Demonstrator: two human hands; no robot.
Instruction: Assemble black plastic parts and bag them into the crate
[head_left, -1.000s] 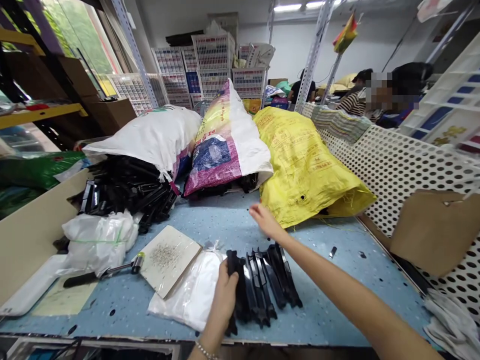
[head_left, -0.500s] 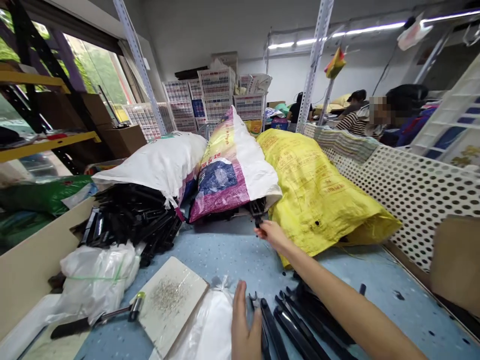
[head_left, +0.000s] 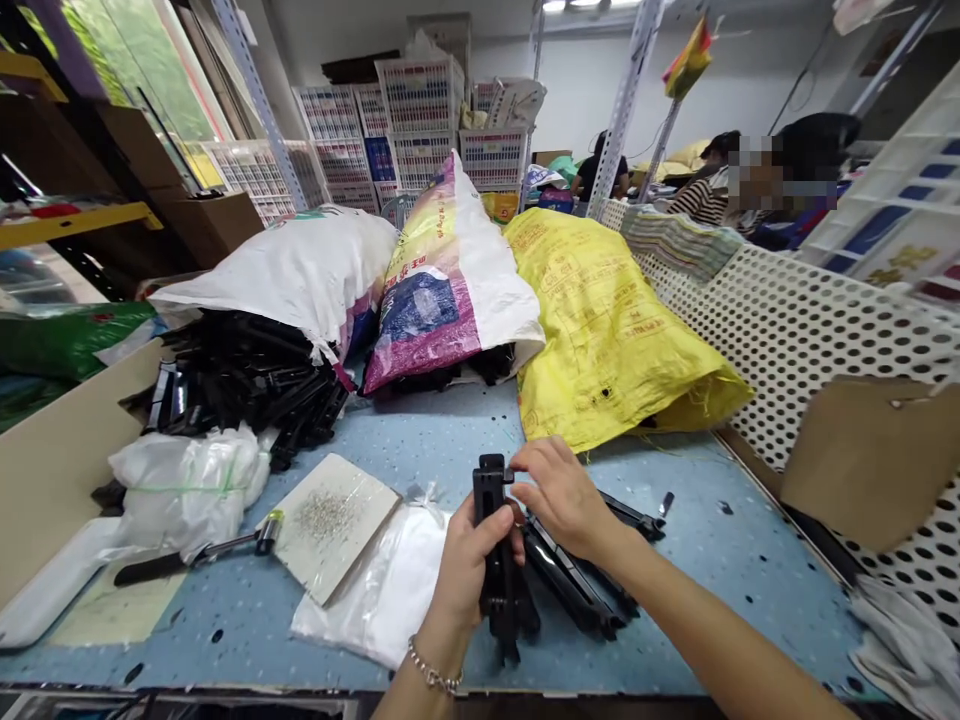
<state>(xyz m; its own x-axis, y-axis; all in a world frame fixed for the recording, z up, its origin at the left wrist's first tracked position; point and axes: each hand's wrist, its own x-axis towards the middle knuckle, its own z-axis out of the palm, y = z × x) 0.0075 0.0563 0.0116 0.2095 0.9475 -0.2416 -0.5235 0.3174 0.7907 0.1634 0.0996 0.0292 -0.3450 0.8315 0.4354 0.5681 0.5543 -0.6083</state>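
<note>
Black plastic bracket (head_left: 491, 478) stands upright over blue table (head_left: 420, 430). Left hand (head_left: 469, 565) wraps its middle; right hand (head_left: 562, 495) pinches the top end. Probably light, rigid, smooth; grip mid-shaft.

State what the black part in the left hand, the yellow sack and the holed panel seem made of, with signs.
Black part: probably moulded plastic, semi-gloss with thin ribs.
Yellow sack: woven plastic, likely; frayed threads, printed, creased.
Holed panel: painted metal or plastic, unclear; even punched holes, matte white.
</note>
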